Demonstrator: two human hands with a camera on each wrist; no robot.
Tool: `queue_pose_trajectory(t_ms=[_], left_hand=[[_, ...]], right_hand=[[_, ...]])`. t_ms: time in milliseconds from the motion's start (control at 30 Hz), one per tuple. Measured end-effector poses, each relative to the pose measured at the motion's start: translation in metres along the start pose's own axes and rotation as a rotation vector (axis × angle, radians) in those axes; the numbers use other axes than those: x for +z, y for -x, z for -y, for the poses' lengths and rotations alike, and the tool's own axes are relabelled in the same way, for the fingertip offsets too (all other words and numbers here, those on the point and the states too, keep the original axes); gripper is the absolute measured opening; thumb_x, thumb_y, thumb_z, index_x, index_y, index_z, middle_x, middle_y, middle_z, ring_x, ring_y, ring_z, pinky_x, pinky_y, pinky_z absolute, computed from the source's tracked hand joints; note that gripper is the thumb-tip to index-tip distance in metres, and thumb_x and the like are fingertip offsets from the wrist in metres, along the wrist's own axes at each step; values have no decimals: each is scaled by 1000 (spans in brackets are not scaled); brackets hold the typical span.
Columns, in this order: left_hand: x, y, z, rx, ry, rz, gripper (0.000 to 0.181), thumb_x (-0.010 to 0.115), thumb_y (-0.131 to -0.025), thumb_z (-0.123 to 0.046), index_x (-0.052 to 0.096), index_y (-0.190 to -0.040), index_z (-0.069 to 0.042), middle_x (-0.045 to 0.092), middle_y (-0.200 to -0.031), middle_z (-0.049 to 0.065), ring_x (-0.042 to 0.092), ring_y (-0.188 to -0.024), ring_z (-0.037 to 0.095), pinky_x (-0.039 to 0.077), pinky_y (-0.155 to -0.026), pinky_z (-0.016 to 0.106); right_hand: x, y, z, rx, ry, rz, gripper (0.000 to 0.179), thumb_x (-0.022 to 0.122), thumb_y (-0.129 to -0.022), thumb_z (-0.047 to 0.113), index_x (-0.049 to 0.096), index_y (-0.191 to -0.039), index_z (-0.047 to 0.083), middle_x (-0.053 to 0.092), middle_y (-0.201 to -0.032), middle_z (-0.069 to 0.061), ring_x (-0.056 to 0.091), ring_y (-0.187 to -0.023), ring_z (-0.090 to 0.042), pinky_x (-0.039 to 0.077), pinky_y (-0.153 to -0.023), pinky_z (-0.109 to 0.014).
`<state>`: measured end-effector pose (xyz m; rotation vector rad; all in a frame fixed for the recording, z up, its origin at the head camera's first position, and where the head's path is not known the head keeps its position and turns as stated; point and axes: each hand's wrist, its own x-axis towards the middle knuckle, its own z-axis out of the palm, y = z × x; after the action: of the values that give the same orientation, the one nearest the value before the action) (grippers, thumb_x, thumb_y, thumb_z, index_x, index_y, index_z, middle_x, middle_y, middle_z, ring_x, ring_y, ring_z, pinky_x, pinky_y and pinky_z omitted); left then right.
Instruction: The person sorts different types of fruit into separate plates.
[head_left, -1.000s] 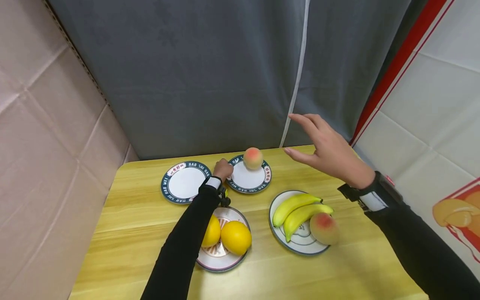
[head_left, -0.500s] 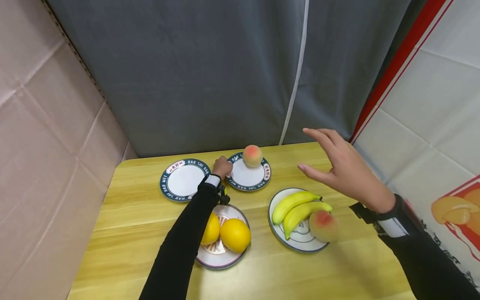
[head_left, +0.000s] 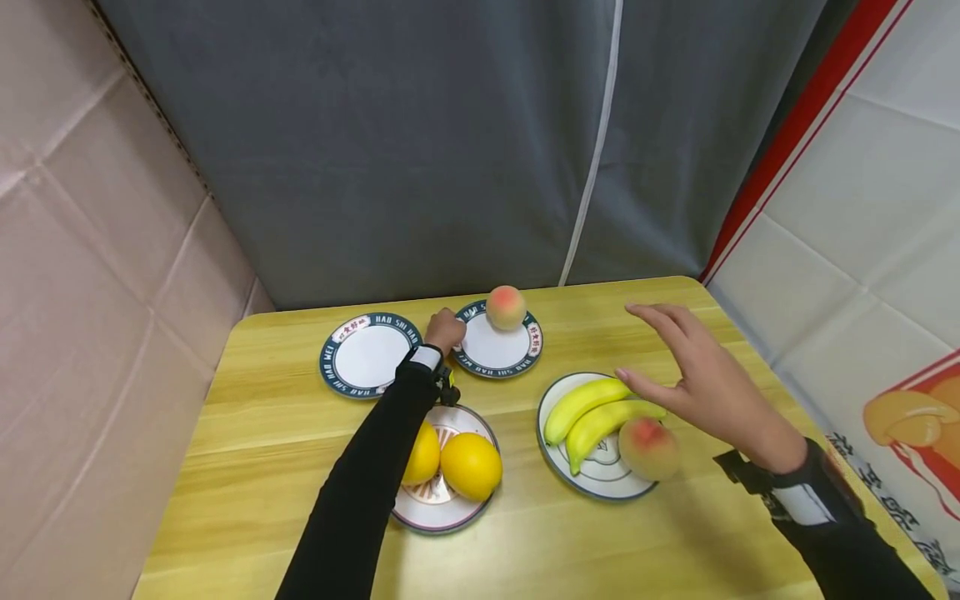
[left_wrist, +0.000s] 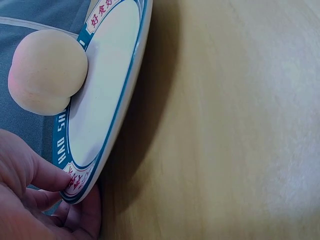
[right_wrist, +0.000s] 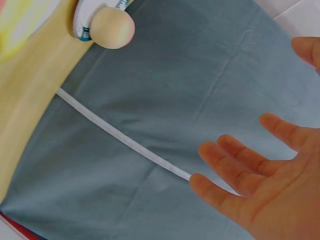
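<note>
My left hand [head_left: 446, 331] pinches the left rim of a blue-edged plate [head_left: 491, 354], thumb on top and fingers beneath, as the left wrist view shows. On that plate's far side sits a peach [head_left: 506, 307]. Above and to the right of a second plate [head_left: 551, 400] hovers my right hand [head_left: 701, 379], thumb and fingers spread apart and holding nothing. That plate bears bananas [head_left: 603, 421] and another peach [head_left: 648, 448]. In the right wrist view the right hand's fingers [right_wrist: 220, 197] are in front of the grey curtain.
Another blue-rimmed plate [head_left: 369, 357] lies at the left, partly behind my left wrist. Nearer me, a plate [head_left: 438, 523] carries yellow lemon-like fruits [head_left: 471, 467], one partly hidden by my sleeve. A grey curtain [head_left: 412, 150] hangs behind the wooden table [head_left: 247, 475].
My right hand has moved down and to the right, from in front of the curtain to over the table near the bananas. My left hand stays on the plate's rim.
</note>
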<state>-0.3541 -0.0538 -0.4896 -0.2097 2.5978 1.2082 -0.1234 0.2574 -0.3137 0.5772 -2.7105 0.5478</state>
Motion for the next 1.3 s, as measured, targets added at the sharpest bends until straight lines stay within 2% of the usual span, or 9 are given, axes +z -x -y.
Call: queue_pose_trajectory(t_ms=[133, 367, 533, 700, 1000, 1300], left_hand=[[-1, 3, -1, -3, 7, -3, 31, 50, -105, -10, 63, -127, 7, 61, -100, 16, 56, -78, 24, 42, -61, 27], [-2, 8, -4, 0, 24, -4, 34, 50, -105, -10, 60, -132, 7, 62, -108, 19, 57, -83, 25, 42, -64, 27], [-4, 9, -4, -14, 35, 3, 37, 50, -105, -10, 57, -137, 7, 61, -117, 21, 58, -90, 27, 44, -67, 28], [-3, 9, -5, -18, 35, 0, 37, 50, -105, -10, 56, -138, 7, 61, -119, 22, 58, -88, 27, 44, -67, 28], [-5, 11, -7, -14, 19, 1, 39, 50, -106, -11, 56, -140, 7, 63, -122, 22, 59, -91, 28, 43, -68, 28], [-6, 9, -6, 1, 3, 6, 39, 49, -106, -13, 59, -139, 6, 65, -121, 22, 58, -86, 25, 42, -65, 26]], right_hand=[[5, 11, -4, 31, -4, 30, 86, 90, -84, 26, 48, -157, 9, 52, -148, -23, 55, -127, -44, 55, -91, -71], [16, 27, -11, 48, -38, 34, 83, 88, -86, 23, 47, -156, 8, 53, -144, -22, 56, -126, -42, 55, -93, -70], [24, 40, -14, 109, -79, 66, 80, 85, -90, 27, 46, -157, 8, 52, -145, -21, 56, -127, -44, 53, -93, -72], [32, 52, -18, 164, -119, 103, 77, 83, -93, 32, 46, -157, 9, 51, -148, -22, 54, -130, -46, 52, -94, -73], [45, 62, -20, 269, -121, 172, 81, 83, -93, 40, 45, -158, 9, 50, -149, -24, 54, -130, -47, 49, -98, -75], [60, 73, -22, 283, -116, 168, 75, 83, -93, 36, 48, -155, 9, 52, -145, -25, 54, -129, -46, 48, -97, -76]])
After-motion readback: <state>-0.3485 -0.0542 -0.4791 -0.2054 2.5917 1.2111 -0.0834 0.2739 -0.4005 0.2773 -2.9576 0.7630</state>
